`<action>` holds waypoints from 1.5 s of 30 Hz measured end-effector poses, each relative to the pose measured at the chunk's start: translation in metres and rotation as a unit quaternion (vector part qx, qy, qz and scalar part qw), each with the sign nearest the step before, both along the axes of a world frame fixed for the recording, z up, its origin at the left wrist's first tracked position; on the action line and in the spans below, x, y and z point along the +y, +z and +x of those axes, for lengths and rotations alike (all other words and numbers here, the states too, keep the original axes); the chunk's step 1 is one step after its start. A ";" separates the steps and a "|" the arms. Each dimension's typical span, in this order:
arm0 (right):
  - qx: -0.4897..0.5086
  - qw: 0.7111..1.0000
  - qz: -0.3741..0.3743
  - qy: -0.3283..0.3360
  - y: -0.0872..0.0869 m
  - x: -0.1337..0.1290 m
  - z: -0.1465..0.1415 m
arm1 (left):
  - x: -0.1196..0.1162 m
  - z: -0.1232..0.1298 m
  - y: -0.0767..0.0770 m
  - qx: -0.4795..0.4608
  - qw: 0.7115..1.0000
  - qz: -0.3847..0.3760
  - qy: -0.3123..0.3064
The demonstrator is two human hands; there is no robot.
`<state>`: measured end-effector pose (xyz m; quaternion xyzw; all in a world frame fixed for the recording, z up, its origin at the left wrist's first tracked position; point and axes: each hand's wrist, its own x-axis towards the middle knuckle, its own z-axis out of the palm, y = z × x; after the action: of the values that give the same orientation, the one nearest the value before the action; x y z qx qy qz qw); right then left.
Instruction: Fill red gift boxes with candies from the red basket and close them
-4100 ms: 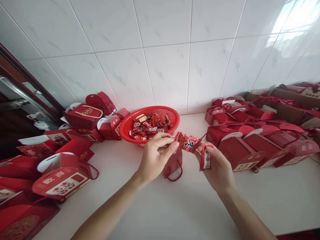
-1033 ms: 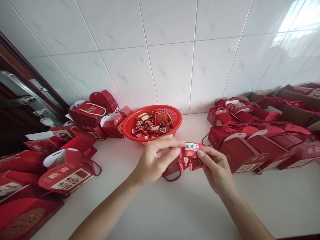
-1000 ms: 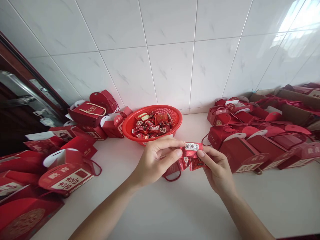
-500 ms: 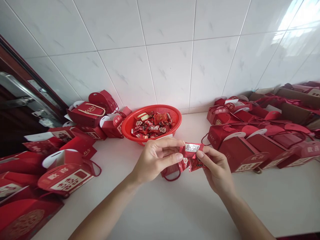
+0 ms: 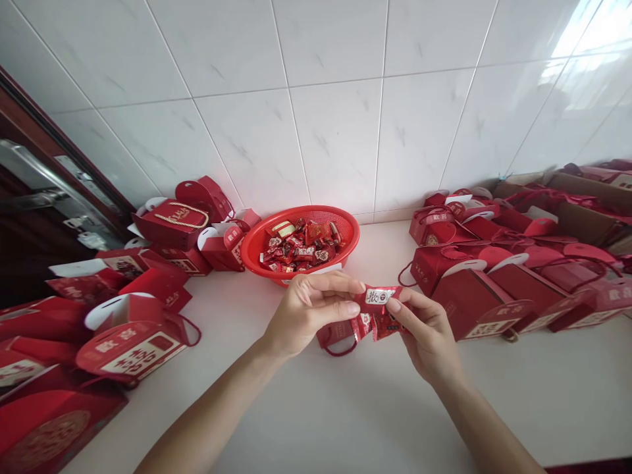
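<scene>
Between my two hands, above the white table (image 5: 336,408), are several red-wrapped candies (image 5: 378,296); the top one has a white label with dark characters. My left hand (image 5: 301,313) pinches the left ends of the wrappers between thumb and fingers. My right hand (image 5: 429,326) grips the right side, its thumb pressed on the labelled candy. Partly hidden beneath the hands is a red gift box (image 5: 340,334) with a dark red cord handle. Just beyond stands a red plastic basket (image 5: 251,260) holding many wrapped candies.
Red gift boxes (image 5: 133,349) with cord handles crowd the left side, some stacked. More red boxes (image 5: 484,296) stand in rows on the right, with a cardboard carton (image 5: 577,191) behind them. A tiled wall (image 5: 336,131) closes the back; a dark door (image 5: 29,217) is at far left.
The labelled candy has turned slightly in my fingers, and my right thumb covers more of its label. Both hands stay in nearly the same place.
</scene>
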<state>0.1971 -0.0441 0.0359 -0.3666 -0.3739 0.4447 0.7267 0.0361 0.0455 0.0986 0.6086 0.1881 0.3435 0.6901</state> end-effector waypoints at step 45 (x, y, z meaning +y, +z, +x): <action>-0.025 0.999 -0.024 0.027 0.007 -0.003 0.003 | 0.004 -0.002 -0.004 0.108 0.893 0.431 0.071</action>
<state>0.2001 -0.0468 0.0431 -0.3846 -0.3914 0.4639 0.6955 0.0345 0.0498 0.0945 0.8645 0.1374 0.3714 0.3096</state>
